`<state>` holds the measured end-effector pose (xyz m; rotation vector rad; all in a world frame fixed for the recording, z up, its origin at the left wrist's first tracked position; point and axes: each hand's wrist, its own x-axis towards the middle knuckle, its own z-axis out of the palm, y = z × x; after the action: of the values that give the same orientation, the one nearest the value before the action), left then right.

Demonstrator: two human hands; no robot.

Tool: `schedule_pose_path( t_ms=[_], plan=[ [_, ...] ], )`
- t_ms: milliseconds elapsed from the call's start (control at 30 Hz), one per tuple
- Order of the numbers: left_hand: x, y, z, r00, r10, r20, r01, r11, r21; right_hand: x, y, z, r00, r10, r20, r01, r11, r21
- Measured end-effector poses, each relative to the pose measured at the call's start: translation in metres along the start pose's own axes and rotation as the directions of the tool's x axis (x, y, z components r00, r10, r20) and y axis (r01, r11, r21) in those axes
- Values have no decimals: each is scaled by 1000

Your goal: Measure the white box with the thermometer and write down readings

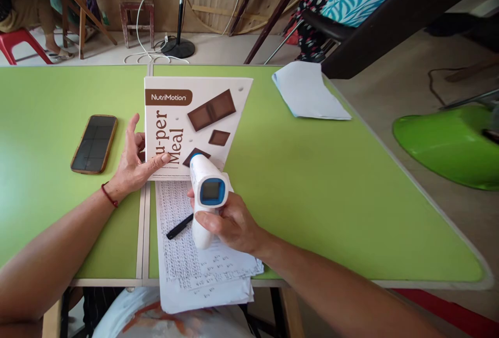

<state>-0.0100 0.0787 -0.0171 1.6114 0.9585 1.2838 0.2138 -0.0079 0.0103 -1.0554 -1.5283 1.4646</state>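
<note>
My left hand (136, 158) grips the lower left edge of a white NutriMotion meal box (218, 104), thumb on its front and fingers mostly behind it. The box is held up with its chocolate-bar picture facing me. My right hand (234, 223) is wrapped round the handle of a white infrared thermometer (202, 229), whose blue-framed screen faces me and looks blank. Its front end overlaps the lower part of the box in view; I cannot tell if they touch. Beneath lie handwritten sheets of paper (218, 270) with a black pen (180, 226) on them.
A phone (94, 144) in a brown case lies left of my left hand. Folded papers (307, 91) rest at the table's far right. The green table (331, 197) has a slanted right edge, with a green chair (448, 145) beyond. People sit at the back left and back right.
</note>
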Motion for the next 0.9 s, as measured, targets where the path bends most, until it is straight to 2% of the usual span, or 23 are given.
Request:
schedule_pose_path(
  t_ms=[267, 900],
  plan=[
    [0, -3, -1, 999, 25, -20, -25, 1000, -12, -2, 2, -2, 1000, -11, 7, 11, 999, -41],
    [0, 0, 1, 999, 37, -17, -37, 999, 3, 0, -1, -2, 1000, 27, 11, -27, 999, -21]
  ],
)
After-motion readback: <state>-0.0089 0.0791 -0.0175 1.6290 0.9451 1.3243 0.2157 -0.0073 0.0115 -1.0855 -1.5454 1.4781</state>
